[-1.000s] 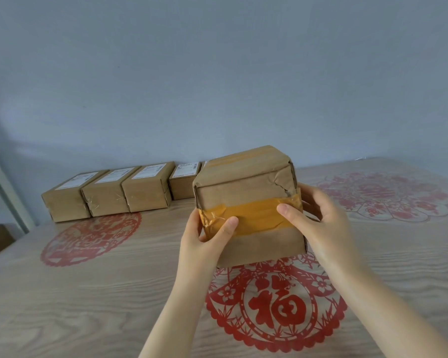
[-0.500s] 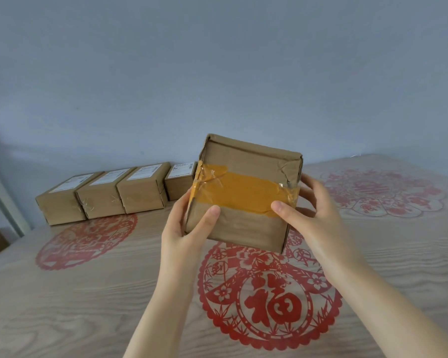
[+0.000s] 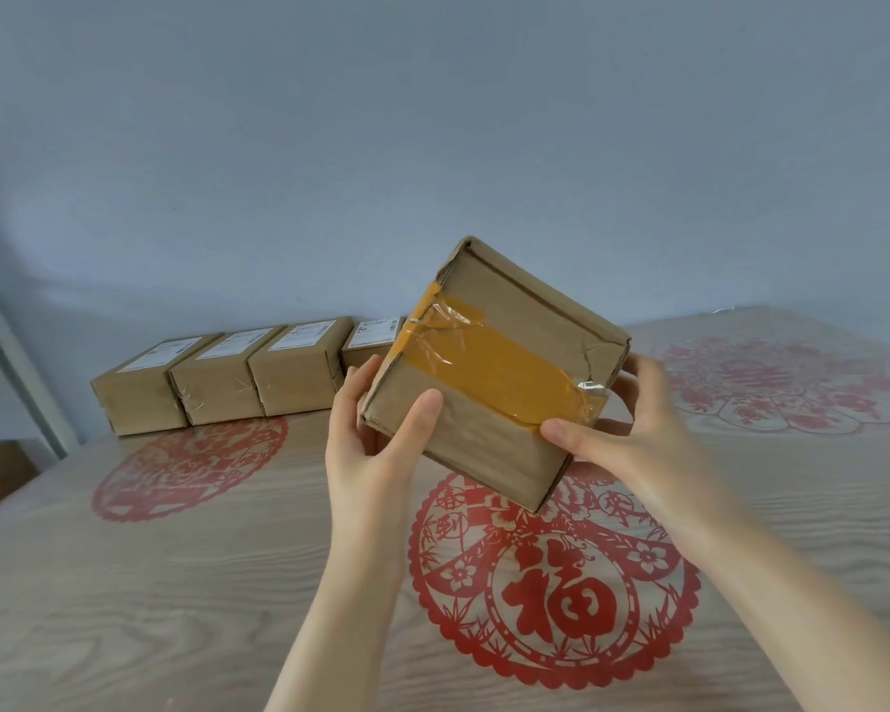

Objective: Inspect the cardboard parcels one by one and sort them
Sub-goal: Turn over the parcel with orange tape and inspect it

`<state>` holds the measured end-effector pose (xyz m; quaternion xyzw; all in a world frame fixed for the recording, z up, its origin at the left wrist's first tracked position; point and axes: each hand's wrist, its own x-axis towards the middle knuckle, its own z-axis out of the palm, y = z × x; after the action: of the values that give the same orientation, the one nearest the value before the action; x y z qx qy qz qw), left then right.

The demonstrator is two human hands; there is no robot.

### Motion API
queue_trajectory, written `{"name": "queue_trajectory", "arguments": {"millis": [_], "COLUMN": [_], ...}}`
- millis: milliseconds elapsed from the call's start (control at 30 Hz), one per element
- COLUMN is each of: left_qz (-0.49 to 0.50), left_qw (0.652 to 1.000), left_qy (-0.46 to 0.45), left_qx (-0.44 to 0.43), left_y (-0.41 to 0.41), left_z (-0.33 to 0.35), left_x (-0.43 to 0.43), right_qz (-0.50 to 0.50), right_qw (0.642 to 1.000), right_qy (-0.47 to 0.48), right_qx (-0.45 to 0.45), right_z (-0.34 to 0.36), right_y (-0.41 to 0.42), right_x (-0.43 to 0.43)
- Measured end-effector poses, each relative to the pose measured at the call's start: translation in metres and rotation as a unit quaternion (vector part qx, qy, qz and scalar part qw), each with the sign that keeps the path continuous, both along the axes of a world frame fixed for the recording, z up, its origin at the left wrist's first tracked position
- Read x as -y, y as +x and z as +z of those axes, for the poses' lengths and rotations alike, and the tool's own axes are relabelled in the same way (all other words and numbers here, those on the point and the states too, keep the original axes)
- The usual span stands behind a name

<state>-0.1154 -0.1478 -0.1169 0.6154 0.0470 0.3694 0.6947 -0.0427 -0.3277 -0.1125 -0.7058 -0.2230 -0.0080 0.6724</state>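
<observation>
From my head camera, I have a parcel [image 3: 489, 382] lifted above the table [image 3: 176, 583], gripped between both hands and tilted so that its broad face turns toward me and its left end sits higher than its right. My left hand [image 3: 376, 444] clasps the parcel's lower left corner, thumb pressed on the front face and the fingers wrapped behind the edge. My right hand [image 3: 633, 429] holds the right end, thumb on the front near the lower right and the fingers curled round the back. A wide band of yellow tape [image 3: 484, 367] runs across the face from the upper left edge down toward my right thumb, with wrinkled clear film over its left part. The cardboard near the right edge is creased and torn. Under the parcel, on the table, lies a round red paper-cut [image 3: 556, 598] with a large character at its middle; two more red paper-cuts lie to the left [image 3: 191, 459] and far right [image 3: 782, 382]. At the back left of the table, against the wall [image 3: 432, 146], a row of parcels [image 3: 217, 377] stands side by side, each touching the next, with white labels on top; the fourth is partly hidden behind the one I hold.
</observation>
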Motion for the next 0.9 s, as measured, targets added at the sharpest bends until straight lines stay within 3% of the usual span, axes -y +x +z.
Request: {"name": "queue_trajectory", "arguments": {"millis": [367, 900], "left_qz": [-0.012, 0.026], "left_qw": [1.0, 0.997], "left_qy": [-0.01, 0.063], "left_qx": [0.02, -0.043], "left_y": [0.001, 0.008], "left_z": [0.0, -0.007], "left_x": [-0.002, 0.021], "right_qz": [0.013, -0.035], "right_qw": [1.0, 0.999], "right_qy": [0.01, 0.003], "right_qx": [0.002, 0.006], "right_z": [-0.004, -0.018], "right_y": [0.001, -0.003], "right_x": [-0.003, -0.019]}}
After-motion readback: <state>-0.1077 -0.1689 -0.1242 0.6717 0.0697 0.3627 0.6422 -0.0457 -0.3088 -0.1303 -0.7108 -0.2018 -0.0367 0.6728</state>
